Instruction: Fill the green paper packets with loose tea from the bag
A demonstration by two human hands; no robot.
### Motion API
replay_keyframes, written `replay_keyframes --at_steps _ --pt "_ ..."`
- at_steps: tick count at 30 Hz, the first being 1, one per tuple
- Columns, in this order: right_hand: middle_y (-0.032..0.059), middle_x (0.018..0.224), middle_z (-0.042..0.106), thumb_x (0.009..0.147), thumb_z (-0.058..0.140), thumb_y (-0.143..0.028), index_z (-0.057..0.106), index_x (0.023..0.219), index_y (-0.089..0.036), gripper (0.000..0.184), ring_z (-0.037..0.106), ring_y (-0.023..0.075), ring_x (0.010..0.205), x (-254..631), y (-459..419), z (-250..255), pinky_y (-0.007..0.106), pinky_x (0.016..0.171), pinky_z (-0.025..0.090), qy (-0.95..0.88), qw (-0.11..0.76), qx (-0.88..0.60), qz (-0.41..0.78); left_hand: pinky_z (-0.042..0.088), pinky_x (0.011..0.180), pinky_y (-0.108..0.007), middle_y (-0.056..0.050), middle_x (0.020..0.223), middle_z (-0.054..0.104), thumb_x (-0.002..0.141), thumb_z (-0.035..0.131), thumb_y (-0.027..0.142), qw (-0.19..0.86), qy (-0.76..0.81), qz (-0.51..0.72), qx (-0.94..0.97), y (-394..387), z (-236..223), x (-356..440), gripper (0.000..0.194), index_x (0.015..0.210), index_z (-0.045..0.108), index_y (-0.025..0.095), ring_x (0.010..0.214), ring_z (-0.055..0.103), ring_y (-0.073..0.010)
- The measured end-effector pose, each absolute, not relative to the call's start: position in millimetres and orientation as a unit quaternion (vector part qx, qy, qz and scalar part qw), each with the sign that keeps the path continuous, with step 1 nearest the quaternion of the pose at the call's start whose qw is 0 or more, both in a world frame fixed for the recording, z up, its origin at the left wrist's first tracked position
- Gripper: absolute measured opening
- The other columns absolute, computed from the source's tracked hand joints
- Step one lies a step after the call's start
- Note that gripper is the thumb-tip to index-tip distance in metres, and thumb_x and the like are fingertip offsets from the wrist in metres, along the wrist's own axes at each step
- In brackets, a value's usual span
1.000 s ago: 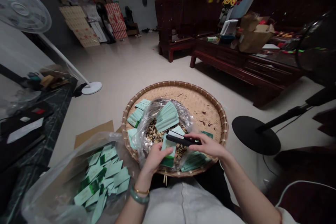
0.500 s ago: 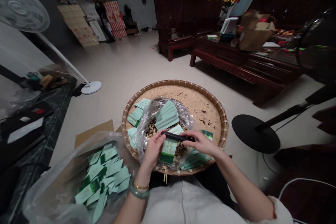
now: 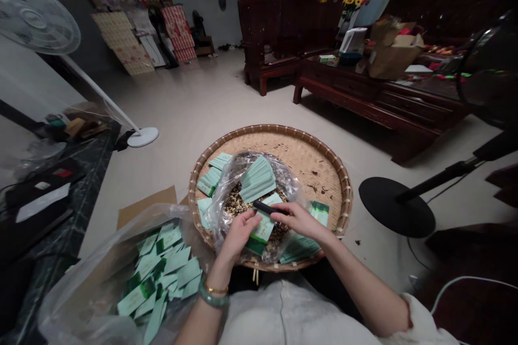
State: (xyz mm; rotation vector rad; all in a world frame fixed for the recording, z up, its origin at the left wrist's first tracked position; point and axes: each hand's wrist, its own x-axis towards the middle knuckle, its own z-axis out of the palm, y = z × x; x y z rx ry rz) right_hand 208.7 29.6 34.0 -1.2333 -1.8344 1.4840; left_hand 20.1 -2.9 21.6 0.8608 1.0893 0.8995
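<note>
My right hand (image 3: 297,221) grips a black flat heat-sealing tool (image 3: 269,207) by one end, above the plastic bag. My left hand (image 3: 238,234) pinches a pale green packet with a dark green end (image 3: 261,232). Both hands are over a round woven bamboo tray (image 3: 319,164). In it lies a clear plastic bag of dried herbs (image 3: 237,205) with a stack of green packets (image 3: 258,179) on top. More packets (image 3: 299,248) lie near the tray's front rim. A large clear bag of green packets (image 3: 162,272) sits at lower left.
A round black fan base (image 3: 396,207) stands to the right of the tray, and a dark marble counter (image 3: 81,183) runs along the left. Cardboard (image 3: 145,207) lies under the bag. A white standing fan (image 3: 36,19) and carved wooden furniture (image 3: 364,86) stand further off.
My left hand has moved off the black tool's end and down onto the packet. My right hand has slid left, with the tool now held higher over the packet.
</note>
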Motion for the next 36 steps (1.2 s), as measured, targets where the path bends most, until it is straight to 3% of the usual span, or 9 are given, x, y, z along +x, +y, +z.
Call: replay_keyframes --at_steps 3,8,12,18,22,27,32,36 --pt "-0.0018 0.063 0.056 0.080 0.057 -0.047 0.066 0.102 -0.015 0.040 0.044 0.0089 0.049 210.7 30.0 29.2 0.019 0.044 0.033 -0.603 0.234 -0.458 0.610 0.040 0.056 -0.023 -0.001 0.060 0.063 0.070 0.067 0.051 0.652 0.512 0.363 0.425 -7.6 19.4 15.0 0.041 0.075 0.071 0.010 0.056 0.052 -0.0128" --pt "-0.0022 0.066 0.053 0.074 0.063 -0.054 0.065 0.094 -0.016 0.044 0.046 0.0074 0.050 215.6 30.7 24.4 0.016 0.039 0.033 -0.527 0.241 -0.430 0.692 0.035 0.054 -0.023 -0.001 0.058 0.060 0.070 0.064 0.055 0.601 0.541 0.369 0.458 -10.4 12.2 9.3 0.045 0.061 0.067 0.011 0.055 0.046 -0.0122" --pt "-0.0009 0.071 0.057 0.072 0.063 -0.059 0.061 0.083 -0.014 0.046 0.044 0.0055 0.046 225.8 32.7 26.7 0.017 0.037 0.030 -0.494 0.284 -0.449 0.688 0.036 0.054 -0.024 -0.001 0.058 0.058 0.068 0.064 0.058 0.590 0.558 0.378 0.444 -8.9 12.9 0.7 0.047 0.065 0.068 0.011 0.057 0.047 -0.0134" --pt "-0.0014 0.067 0.058 0.075 0.063 -0.050 0.064 0.107 -0.016 0.047 0.042 0.0067 0.048 223.8 28.3 36.7 0.018 0.041 0.031 -0.583 0.227 -0.472 0.621 0.034 0.054 -0.023 0.000 0.056 0.056 0.069 0.064 0.058 0.582 0.552 0.361 0.477 -7.8 19.2 0.8 0.047 0.062 0.067 0.012 0.056 0.046 -0.0132" --pt "-0.0024 0.060 0.056 0.077 0.062 -0.046 0.068 0.100 -0.015 0.040 0.040 0.0073 0.047 212.8 26.9 37.7 0.019 0.044 0.030 -0.622 0.247 -0.472 0.573 0.031 0.052 -0.023 0.000 0.055 0.055 0.071 0.062 0.057 0.588 0.547 0.345 0.485 -9.5 20.8 3.7 0.046 0.061 0.066 0.012 0.055 0.044 -0.0126" --pt "-0.0005 0.066 0.061 0.075 0.062 -0.048 0.065 0.105 -0.014 0.046 0.041 0.0072 0.045 211.3 26.8 32.5 0.019 0.041 0.032 -0.593 0.248 -0.465 0.609 0.032 0.053 -0.023 0.000 0.057 0.056 0.072 0.063 0.054 0.594 0.546 0.348 0.477 -10.7 19.0 1.0 0.043 0.063 0.067 0.012 0.056 0.045 -0.0134" --pt "-0.0006 0.063 0.059 0.076 0.062 -0.048 0.068 0.093 -0.015 0.037 0.043 0.0074 0.046 211.9 26.5 26.9 0.018 0.041 0.032 -0.611 0.259 -0.470 0.582 0.031 0.052 -0.023 0.000 0.056 0.056 0.071 0.064 0.053 0.587 0.548 0.349 0.483 -8.3 18.8 3.4 0.042 0.061 0.067 0.012 0.057 0.045 -0.0135" --pt "-0.0012 0.065 0.059 0.075 0.061 -0.052 0.064 0.098 -0.016 0.043 0.045 0.0074 0.044 213.3 26.6 24.5 0.019 0.039 0.033 -0.572 0.261 -0.467 0.622 0.031 0.051 -0.022 0.001 0.055 0.055 0.071 0.064 0.053 0.579 0.547 0.351 0.492 -5.7 19.1 3.3 0.042 0.060 0.067 0.013 0.055 0.044 -0.0124"
